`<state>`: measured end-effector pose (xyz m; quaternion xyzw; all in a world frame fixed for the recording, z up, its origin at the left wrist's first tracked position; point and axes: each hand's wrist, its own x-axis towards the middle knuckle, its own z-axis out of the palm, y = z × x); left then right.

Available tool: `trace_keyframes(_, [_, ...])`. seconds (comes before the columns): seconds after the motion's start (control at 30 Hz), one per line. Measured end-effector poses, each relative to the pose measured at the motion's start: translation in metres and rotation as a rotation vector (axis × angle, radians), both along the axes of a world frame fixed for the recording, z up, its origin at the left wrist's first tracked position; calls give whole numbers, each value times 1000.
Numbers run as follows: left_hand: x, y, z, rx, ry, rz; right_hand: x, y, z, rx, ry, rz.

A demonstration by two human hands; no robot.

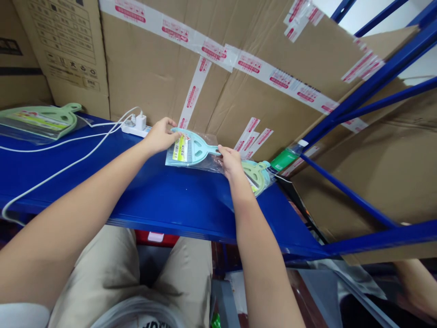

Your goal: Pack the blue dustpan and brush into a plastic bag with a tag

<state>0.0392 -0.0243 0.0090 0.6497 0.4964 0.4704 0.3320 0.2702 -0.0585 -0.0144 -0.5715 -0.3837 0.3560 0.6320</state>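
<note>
A light blue dustpan and brush set (196, 149) in a clear plastic bag is between my two hands, over the back of the blue shelf (164, 196). My left hand (162, 135) pinches its wide, left end near the yellow-green label. At the handle end, my right hand (229, 159) has its fingers closed on the set and its bag. Just right of that hand lies a bagged green dustpan set (256, 175), with some light blue showing at its edge. Another bagged green dustpan set (44, 119) rests at the far left.
Large taped cardboard boxes (146, 68) stand along the back. White cables run from a power strip (131, 130) across the left side. A green-labelled bottle (287, 157) leans by the blue metal frame (358, 182). Another person's arm (418, 284) shows at lower right.
</note>
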Motion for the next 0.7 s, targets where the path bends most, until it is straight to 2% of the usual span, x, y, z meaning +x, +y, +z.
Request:
trace_keyframes(0.17, [1,-4,2,2,-44,32,-5,-4,3,-4,15,5])
trace_keyframes(0.43, [1,-24,20,-128,-96,-71,-3,-3,3,18,23,9])
trace_keyframes(0.7, [-2,-19,17,-86,-68,-142,-5,-4,4,48,51,-2])
